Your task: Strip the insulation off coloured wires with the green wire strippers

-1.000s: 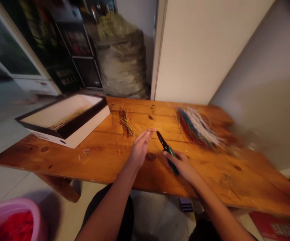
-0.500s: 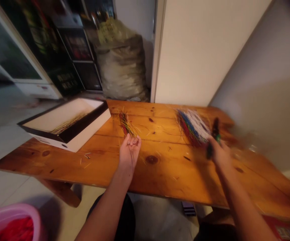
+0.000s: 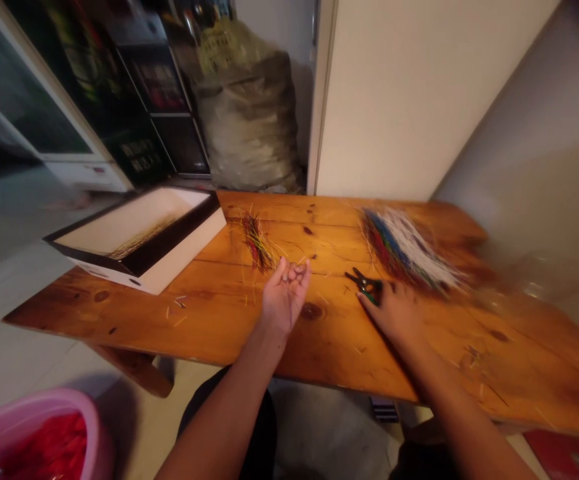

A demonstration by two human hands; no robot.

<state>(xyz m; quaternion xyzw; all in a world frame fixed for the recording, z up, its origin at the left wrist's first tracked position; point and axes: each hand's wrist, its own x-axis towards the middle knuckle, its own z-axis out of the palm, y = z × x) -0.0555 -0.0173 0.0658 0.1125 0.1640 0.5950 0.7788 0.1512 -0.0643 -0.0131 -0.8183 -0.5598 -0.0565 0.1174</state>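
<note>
My left hand (image 3: 284,297) rests palm up on the wooden table (image 3: 219,313), fingers curled loosely with nothing visible in them. It lies just below a small bundle of coloured wires (image 3: 255,241). My right hand (image 3: 394,310) holds a pair of black pliers with green handles (image 3: 367,285) low over the table, jaws pointing left. A larger pile of blue, red and white wires (image 3: 409,250) lies just beyond the right hand.
A shallow white box with a dark rim (image 3: 139,237) sits on the table's left end with thin strands inside. Wire scraps litter the tabletop. A pink tub with red contents (image 3: 39,437) stands on the floor at lower left. A stuffed sack (image 3: 249,120) stands behind the table.
My right hand swung the pliers out to the large wire pile, then brought them back down toward the table's middle. My left hand turned palm up and curled its fingers.
</note>
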